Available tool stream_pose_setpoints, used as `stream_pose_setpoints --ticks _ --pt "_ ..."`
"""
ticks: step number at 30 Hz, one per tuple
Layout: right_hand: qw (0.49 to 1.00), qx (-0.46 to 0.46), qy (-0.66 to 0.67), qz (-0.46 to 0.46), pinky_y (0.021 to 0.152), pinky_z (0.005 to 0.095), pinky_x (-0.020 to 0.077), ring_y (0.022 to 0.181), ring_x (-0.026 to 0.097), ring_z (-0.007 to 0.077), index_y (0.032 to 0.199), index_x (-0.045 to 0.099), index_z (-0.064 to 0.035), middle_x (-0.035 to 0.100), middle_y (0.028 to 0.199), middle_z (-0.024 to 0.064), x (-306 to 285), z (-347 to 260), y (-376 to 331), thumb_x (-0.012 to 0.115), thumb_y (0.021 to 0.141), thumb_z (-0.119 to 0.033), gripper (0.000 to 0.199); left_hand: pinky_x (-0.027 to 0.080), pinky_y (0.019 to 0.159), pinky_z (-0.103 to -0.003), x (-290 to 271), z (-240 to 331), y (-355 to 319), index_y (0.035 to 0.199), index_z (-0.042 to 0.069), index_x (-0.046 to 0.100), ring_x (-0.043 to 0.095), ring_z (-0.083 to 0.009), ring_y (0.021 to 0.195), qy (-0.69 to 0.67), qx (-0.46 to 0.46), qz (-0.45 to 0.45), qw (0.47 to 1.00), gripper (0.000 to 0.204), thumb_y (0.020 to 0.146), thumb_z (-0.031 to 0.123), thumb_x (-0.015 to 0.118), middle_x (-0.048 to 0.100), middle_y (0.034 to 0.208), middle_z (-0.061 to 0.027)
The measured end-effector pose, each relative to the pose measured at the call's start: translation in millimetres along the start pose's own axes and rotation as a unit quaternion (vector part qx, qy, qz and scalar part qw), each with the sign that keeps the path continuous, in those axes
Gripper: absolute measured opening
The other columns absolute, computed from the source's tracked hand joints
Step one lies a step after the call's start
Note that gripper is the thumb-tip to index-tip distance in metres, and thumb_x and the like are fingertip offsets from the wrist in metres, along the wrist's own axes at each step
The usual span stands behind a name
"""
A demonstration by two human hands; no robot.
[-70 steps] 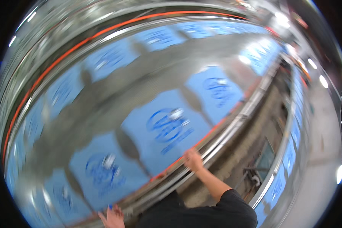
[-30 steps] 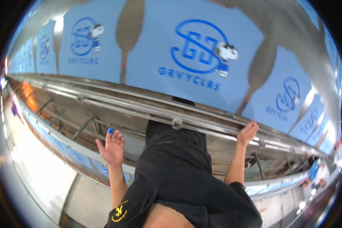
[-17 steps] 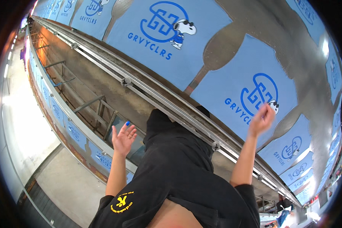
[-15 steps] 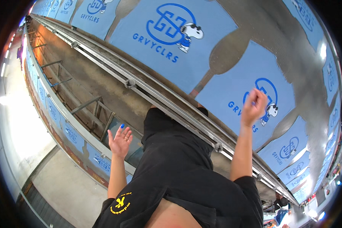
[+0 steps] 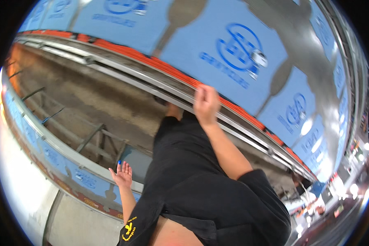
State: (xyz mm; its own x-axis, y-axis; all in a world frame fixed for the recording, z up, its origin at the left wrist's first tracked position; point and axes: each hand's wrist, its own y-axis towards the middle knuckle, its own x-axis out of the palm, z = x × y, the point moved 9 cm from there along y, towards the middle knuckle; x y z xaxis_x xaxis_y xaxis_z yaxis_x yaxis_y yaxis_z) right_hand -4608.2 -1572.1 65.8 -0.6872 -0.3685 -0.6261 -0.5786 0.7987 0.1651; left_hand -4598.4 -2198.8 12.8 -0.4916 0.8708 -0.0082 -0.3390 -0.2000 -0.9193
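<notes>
My right hand [image 5: 206, 103], its fingers curled closed, is at the front edge of the long table to my right, over the orange-red strip there and beside a light blue fabric panel [image 5: 233, 78]. That panel bears a darker blue round print with a small white cartoon figure. Whether the fingers hold anything is hidden, and the picture is slightly blurred. Low on my left, my left hand [image 5: 123, 175] hangs open in the air, palm up and fingers spread, a blue tip on one finger. Nothing lies in it.
More blue panels [image 5: 301, 108] lie in a row along the grey table, with dark paddle-shaped gaps [image 5: 184, 12] between them. A metal rail [image 5: 135, 78] runs along its edge. To the left stands another long table [image 5: 76, 164] with similar panels, its metal frame [image 5: 92, 137] below.
My right hand has moved left and down from above a panel to the table edge. My view has shifted along the table; the orange-red strip now shows along its edge. My left hand stays open.
</notes>
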Motion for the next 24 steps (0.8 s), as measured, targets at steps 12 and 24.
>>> stream_pose_setpoints --ticks 12,24 --pt "0.98 0.118 -0.158 0.02 0.082 0.044 0.0515 0.091 0.063 0.0395 0.11 0.061 0.0011 0.065 0.102 0.0192 6.8 13.8 -7.9 0.056 0.104 -0.01 0.013 0.052 0.099 -0.044 149.8 173.4 44.3 0.137 0.007 0.057 0.062 -0.0306 0.112 0.002 0.028 -0.06 0.998 0.079 0.097 0.075 0.049 0.064 0.126 -0.0167" --pt "0.876 0.258 -0.389 0.119 0.087 0.0481 0.0485 0.098 0.06 0.0419 0.117 0.057 0.0044 0.061 0.109 0.0234 -11.3 45.4 -41.2 0.045 0.11 -0.021 0.029 0.055 0.095 -0.043 254.7 384.5 119.3 0.138 0.008 0.057 0.066 -0.0292 0.111 0.117 0.018 -0.037 0.992 0.077 0.1 0.073 0.043 0.065 0.129 -0.0163"
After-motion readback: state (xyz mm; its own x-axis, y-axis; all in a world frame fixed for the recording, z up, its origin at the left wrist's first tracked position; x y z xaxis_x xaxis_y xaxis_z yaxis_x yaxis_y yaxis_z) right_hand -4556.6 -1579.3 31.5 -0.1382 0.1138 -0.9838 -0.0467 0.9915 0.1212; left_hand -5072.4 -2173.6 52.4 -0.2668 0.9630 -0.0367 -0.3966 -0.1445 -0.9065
